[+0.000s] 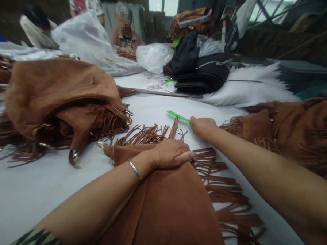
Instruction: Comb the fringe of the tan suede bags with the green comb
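A brown suede bag point(179, 209) with long fringe lies on the white table before me. My left hand point(170, 154) rests flat on its upper part, fingers stretched out and pressing on the suede. Past the bag's far edge, my right hand point(203, 127) is closed around one end of a green comb point(176, 116). Its toothed length points left, and a few fringe strands point(174, 128) reach up to it. More fringe point(218, 178) spreads over the table along the bag's right side. A metal clasp point(101, 144) shows at the bag's far left corner.
Another brown fringed bag point(60, 87) stands at the left, and more fringed suede point(298, 130) is heaped at the right. Black folded material point(205, 76), a white sack point(254, 83) and clear plastic bags point(88, 42) lie farther back. Other people point(126, 36) are across the table.
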`<action>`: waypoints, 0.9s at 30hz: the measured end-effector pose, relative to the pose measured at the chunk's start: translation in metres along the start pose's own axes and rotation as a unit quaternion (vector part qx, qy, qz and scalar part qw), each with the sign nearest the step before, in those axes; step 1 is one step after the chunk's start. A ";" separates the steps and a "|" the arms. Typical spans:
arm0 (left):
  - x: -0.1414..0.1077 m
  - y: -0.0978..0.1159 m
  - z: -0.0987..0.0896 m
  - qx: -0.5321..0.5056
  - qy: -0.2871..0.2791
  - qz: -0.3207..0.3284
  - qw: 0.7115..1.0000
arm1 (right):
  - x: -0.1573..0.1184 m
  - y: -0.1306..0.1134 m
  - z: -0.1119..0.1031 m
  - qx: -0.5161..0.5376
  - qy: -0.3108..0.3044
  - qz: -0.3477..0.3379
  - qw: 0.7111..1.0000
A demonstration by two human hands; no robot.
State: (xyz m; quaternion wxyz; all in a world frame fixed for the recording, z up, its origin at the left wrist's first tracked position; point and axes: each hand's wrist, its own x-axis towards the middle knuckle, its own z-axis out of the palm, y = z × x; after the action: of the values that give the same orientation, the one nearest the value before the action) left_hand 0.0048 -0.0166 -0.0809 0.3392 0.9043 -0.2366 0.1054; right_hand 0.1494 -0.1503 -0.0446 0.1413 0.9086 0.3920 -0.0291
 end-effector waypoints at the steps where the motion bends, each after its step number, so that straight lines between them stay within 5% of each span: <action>1: 0.000 -0.001 0.001 0.021 0.006 0.024 0.999 | -0.001 -0.005 0.000 -0.005 0.005 -0.005 1.000; 3: 0.004 -0.008 0.002 0.055 0.097 0.010 0.994 | -0.003 -0.012 0.001 -0.017 0.016 -0.007 1.000; 5: 0.009 -0.017 0.003 0.016 0.261 -0.119 0.958 | -0.003 -0.014 0.002 -0.031 0.027 0.009 0.999; 7: 0.015 -0.025 0.001 -0.113 0.347 -0.246 0.898 | -0.004 -0.013 0.002 -0.053 0.057 0.031 0.997; 9: 0.018 -0.030 -0.001 -0.289 0.304 -0.290 0.860 | -0.010 -0.014 -0.001 -0.082 0.107 0.036 0.990; 12: 0.019 -0.027 -0.004 -0.445 0.209 -0.253 0.833 | -0.020 -0.017 -0.007 -0.116 0.167 0.010 0.979; 17: 0.016 -0.022 -0.008 -0.246 0.300 -0.209 0.898 | -0.010 -0.012 -0.012 -0.119 0.132 -0.005 0.984; 27: 0.009 -0.021 -0.007 -0.145 0.277 -0.130 0.941 | 0.021 0.025 -0.044 -0.039 0.116 -0.016 0.992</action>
State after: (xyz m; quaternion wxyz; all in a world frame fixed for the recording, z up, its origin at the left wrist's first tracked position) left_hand 0.0227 -0.0009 -0.0841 0.5296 0.8034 -0.0265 0.2710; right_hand 0.1788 -0.1395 0.0005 0.1292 0.8934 0.4209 0.0898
